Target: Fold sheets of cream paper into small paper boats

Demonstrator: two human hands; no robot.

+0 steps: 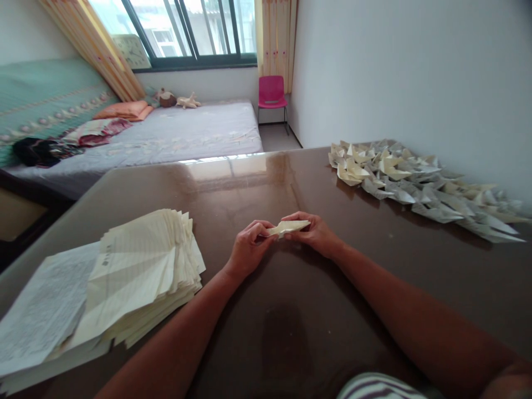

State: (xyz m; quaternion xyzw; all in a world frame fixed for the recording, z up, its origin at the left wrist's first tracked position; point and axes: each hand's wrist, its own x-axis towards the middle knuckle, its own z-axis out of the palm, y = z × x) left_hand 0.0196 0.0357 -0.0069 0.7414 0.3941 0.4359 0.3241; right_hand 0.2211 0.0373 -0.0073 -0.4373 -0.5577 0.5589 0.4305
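1. Left hand (248, 248): fingers pinching the left end of the folded paper (290, 226).
2. Right hand (316, 235): thumb and fingers gripping the same piece toward its right end.
3. Folded paper: between both hands, above the middle of the brown table (233, 205), pale, pointed at right.
4. Sheets (137, 266): uneven, creased stack at table left, beside the left forearm; greyer, densely marked paper at its left.
5. Folded pile (390, 172): far right, along the wall (415, 77), cream and grey pieces.
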